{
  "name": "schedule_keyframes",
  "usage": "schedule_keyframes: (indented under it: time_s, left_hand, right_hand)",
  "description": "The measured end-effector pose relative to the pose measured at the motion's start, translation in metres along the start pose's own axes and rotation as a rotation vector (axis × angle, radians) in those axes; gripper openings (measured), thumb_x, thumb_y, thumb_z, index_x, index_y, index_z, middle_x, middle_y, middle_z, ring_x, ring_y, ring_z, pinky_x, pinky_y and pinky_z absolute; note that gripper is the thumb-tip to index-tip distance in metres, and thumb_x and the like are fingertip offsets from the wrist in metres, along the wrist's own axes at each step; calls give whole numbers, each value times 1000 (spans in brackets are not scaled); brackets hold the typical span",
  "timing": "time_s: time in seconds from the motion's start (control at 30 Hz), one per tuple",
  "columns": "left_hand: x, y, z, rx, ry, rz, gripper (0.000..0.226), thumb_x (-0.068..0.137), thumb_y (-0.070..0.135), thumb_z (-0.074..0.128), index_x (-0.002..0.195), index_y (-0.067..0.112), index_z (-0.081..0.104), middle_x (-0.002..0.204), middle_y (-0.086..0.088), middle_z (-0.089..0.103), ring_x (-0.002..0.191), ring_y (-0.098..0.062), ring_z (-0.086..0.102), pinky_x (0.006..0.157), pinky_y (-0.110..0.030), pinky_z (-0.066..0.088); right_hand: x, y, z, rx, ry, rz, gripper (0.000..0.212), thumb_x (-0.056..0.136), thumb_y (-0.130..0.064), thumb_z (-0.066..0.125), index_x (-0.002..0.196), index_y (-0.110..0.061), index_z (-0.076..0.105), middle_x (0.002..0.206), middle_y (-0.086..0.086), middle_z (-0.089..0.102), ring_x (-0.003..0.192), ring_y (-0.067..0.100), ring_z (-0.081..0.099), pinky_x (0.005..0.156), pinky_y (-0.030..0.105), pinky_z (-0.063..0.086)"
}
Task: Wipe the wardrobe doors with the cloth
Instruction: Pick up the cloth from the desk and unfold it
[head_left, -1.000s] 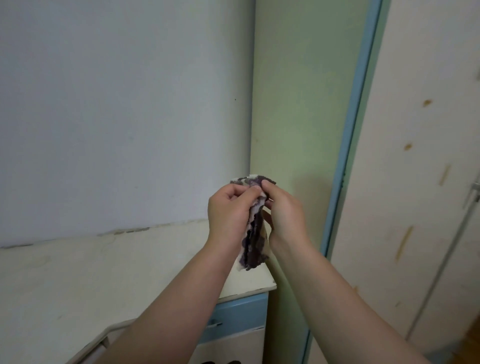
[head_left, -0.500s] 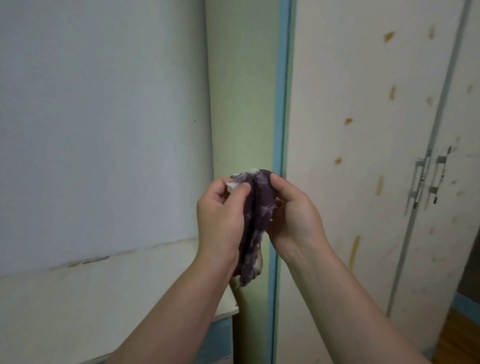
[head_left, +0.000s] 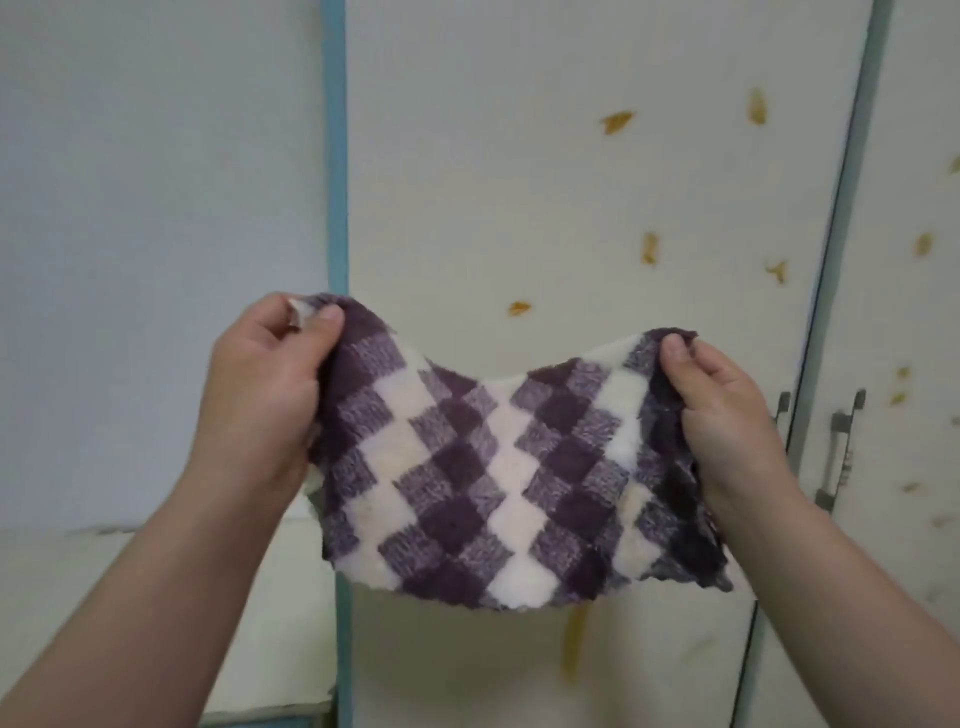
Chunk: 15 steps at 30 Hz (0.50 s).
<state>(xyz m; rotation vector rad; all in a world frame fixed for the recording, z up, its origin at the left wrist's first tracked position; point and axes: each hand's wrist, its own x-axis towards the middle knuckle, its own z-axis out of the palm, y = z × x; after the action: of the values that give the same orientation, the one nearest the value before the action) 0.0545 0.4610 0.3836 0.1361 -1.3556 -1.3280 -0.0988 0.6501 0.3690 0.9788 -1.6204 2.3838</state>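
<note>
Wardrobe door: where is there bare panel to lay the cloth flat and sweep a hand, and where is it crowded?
Freest: upper left of the cream wardrobe door, between the blue edge strip and the orange stains, above the purple-and-white checked cloth. Also below the cloth, left of the yellow-brown streak. Crowded: the right seam, where metal handles sit beside the right hand.

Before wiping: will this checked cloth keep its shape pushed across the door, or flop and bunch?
Likely floppy: the cloth sags between the left hand and right hand pinching its top corners. Probably light, since those pinches alone carry it. Its fluffy pile may drag and bunch on the wardrobe door unless pressed flat.
</note>
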Motion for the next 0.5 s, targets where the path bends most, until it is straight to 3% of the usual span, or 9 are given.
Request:
schedule_keyframes:
  time_s: [0.13, 0.2, 0.27, 0.33, 0.4, 0.43, 0.5]
  left_hand:
    - [8, -8, 19, 164, 81, 108, 22, 90, 11, 56, 70, 20, 58, 64, 1, 55, 52, -5, 50, 50, -17, 42]
    - [15, -17, 25, 271, 125, 141, 20, 85, 15, 61, 66, 21, 59, 64, -1, 55, 57, -12, 50, 59, -25, 42]
    - [23, -29, 30, 488, 177, 220, 12, 81, 24, 63, 69, 21, 61, 67, -3, 58, 64, -20, 51, 66, -31, 41]
    - [27, -33, 33, 740, 234, 323, 8, 84, 24, 60, 81, 18, 65, 78, -7, 63, 72, -22, 52, 68, -28, 36]
    - [30, -33, 39, 894, 273, 431, 11, 87, 18, 57, 92, 11, 65, 86, -10, 64, 78, -26, 53, 69, -27, 32]
    - [32, -33, 42, 956, 291, 511, 12, 87, 15, 57, 96, 9, 62, 87, -12, 64, 80, -30, 54, 68, -29, 32]
    - [38, -34, 45, 1083, 281, 678, 15, 85, 9, 58, 98, 8, 53, 78, -17, 62, 74, -36, 55, 60, -33, 34]
  right_hand:
    - [44, 4, -50, -105, 18, -109, 22, 95, -22, 52, 79, -16, 65, 69, -6, 67, 65, 10, 61, 61, 24, 50]
    - [64, 11, -64, -243, 3, -198, 23, 96, -21, 52, 76, -15, 64, 68, -9, 63, 66, 7, 55, 63, 25, 44]
    - [80, 15, -70, -314, -10, -263, 24, 95, -16, 52, 74, -22, 63, 59, -19, 61, 57, -3, 51, 57, 17, 42]
    - [92, 16, -70, -385, -5, -354, 24, 94, -12, 54, 77, -27, 63, 61, -24, 62, 61, -5, 55, 57, 9, 43]
    - [102, 18, -67, -562, 46, -512, 13, 92, -11, 56, 89, -21, 64, 71, -19, 62, 72, 7, 59, 64, 16, 44]
    - [105, 18, -64, -672, 87, -592, 11, 92, -11, 57, 101, -15, 62, 75, -11, 61, 71, 17, 57, 64, 25, 43]
    - [114, 18, -57, -816, 175, -759, 21, 91, -10, 55, 111, -11, 46, 73, 0, 56, 58, 22, 48, 56, 29, 33]
